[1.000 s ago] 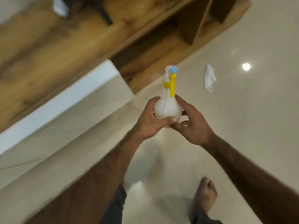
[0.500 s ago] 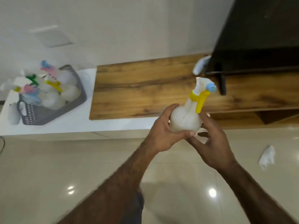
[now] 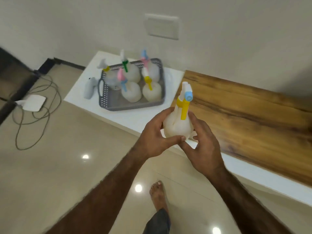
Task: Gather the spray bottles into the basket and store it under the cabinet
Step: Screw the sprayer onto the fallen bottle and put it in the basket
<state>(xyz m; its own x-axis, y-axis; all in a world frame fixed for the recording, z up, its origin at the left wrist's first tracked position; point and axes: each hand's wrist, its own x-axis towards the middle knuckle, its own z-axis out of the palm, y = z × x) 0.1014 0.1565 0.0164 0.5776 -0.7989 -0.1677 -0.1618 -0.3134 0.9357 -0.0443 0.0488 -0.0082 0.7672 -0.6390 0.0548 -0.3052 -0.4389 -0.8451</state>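
I hold a white round spray bottle (image 3: 177, 127) with a yellow trigger and blue nozzle upright between both hands, at the frame's middle. My left hand (image 3: 156, 138) wraps its left side and bottom; my right hand (image 3: 205, 144) cups its right side. A grey perforated basket (image 3: 130, 105) sits on the white end of a low cabinet top (image 3: 135, 117), up and left of my hands. Several white spray bottles (image 3: 151, 92) with coloured triggers stand inside it. One more white bottle (image 3: 89, 89) lies on the top just left of the basket.
The cabinet top turns to wood (image 3: 253, 115) on the right. A white box (image 3: 34, 103) with looped cables (image 3: 25, 132) lies on the glossy tiled floor at left. A wall plate (image 3: 162, 26) is on the wall behind. My bare foot (image 3: 157, 195) is below.
The view has swung left, so the basket now lies much nearer the centre and close to my hands. The held bottle stays gripped by both hands.
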